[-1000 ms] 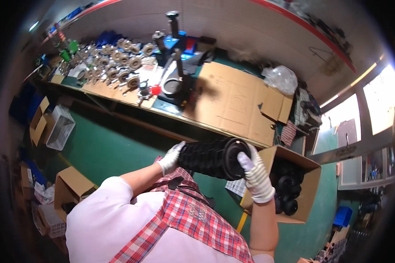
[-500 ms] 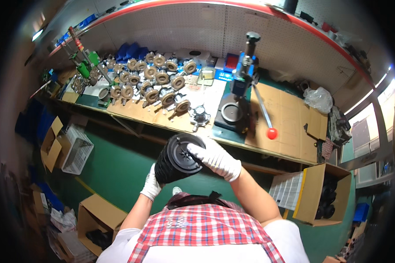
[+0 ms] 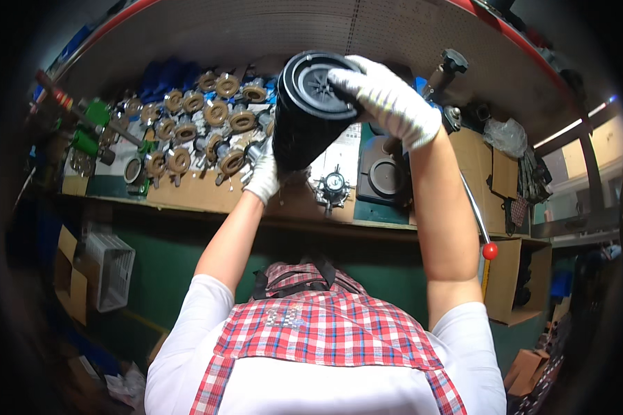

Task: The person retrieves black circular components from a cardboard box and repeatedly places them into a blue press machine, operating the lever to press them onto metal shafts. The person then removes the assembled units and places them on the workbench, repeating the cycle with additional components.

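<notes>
A tall stack of black round plastic parts (image 3: 308, 138) is raised over the workbench, its ribbed circular end turned up toward me. My left hand (image 3: 264, 174), in a white glove, grips its lower left side, partly hidden behind it. At the upper right, my gloved right hand (image 3: 391, 104) clasps the rim, fingers across the end face. Just below the stack, a metal housing with a round centre (image 3: 335, 182) lies on the bench. Several similar metal housings with brown rings (image 3: 216, 112) stand in rows to the left.
A press base with a round seat (image 3: 386, 176) stands right of the stack; its lever ends in a red ball (image 3: 490, 251). Green clamps (image 3: 90, 128) stand at the bench's left end. A white crate (image 3: 111, 270) and a cardboard box (image 3: 519, 280) sit below the bench.
Both hands have lifted the black stack up and away from my body, from in front of the bench edge to over the bench. My view has shifted too.
</notes>
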### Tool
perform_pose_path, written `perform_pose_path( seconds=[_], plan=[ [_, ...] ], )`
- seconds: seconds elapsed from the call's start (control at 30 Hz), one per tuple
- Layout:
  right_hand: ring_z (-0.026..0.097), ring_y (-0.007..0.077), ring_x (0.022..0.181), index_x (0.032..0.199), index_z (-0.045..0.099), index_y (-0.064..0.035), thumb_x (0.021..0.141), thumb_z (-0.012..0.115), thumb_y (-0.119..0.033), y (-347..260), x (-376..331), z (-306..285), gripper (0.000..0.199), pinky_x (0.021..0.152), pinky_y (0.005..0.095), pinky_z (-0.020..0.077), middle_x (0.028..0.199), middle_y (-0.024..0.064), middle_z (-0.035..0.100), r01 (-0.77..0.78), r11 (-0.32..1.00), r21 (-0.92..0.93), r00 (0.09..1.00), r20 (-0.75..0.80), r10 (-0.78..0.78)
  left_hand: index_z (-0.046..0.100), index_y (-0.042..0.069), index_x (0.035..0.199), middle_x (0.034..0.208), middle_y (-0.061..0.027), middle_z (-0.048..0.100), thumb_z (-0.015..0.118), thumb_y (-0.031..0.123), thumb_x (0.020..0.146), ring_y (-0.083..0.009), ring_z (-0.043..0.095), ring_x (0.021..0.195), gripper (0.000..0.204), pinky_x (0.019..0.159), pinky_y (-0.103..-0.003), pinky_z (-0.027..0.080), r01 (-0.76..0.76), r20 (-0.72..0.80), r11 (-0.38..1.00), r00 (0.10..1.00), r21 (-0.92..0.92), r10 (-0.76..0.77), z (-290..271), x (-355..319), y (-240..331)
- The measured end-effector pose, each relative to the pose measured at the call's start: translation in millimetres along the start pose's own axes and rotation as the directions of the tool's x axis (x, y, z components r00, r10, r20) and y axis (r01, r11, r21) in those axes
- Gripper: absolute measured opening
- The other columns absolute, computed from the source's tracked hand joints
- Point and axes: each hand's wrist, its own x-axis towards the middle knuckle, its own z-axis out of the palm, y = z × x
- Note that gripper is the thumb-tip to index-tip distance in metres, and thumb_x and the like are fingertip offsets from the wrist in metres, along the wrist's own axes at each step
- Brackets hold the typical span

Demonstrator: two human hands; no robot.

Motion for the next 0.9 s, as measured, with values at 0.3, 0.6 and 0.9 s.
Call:
perform_pose_path(
  seconds=[0.3,0.6,0.9],
  plan=[
    [0.063,0.0135,0.102,0.125,0.065,-0.0001,0.097,0.07,-0.031,61,132,-88,0.042,0.091,0.0286,0.0501,0.112,0.0069,0.071,-0.205,0.971,-0.127,0.97,-0.155,0.184,0.062,0.016,0.136,0.13,0.0001,0.068,0.056,0.059,0.096,-0.0194,0.063,0.116,0.059,0.097,-0.036,0.05,0.108,-0.008,0.99,0.994,0.09,-0.108,51,203,-14],
    [0.064,0.0177,0.104,0.134,0.062,0.0,0.092,0.069,-0.024,150,194,-162,0.048,0.095,0.0303,0.0503,0.115,0.0118,0.071,-0.514,0.841,-0.169,0.847,-0.25,0.468,0.049,0.016,0.146,0.142,-0.0071,0.059,0.048,0.045,0.105,-0.0275,0.058,0.124,0.051,0.102,-0.046,0.051,0.248,0.154,0.922,0.965,-0.296,-0.21,45,409,-144],
    [0.065,0.02,0.106,0.133,0.062,0.002,0.088,0.06,-0.015,224,217,-220,0.048,0.099,0.0307,0.0496,0.118,0.0128,0.071,-0.587,0.805,-0.084,0.784,-0.307,0.539,0.045,0.014,0.147,0.144,-0.0101,0.054,0.058,0.046,0.102,-0.0304,0.058,0.122,0.057,0.099,-0.05,0.052,0.133,-0.465,0.96,0.853,-0.246,-0.237,108,416,-153]
  ],
)
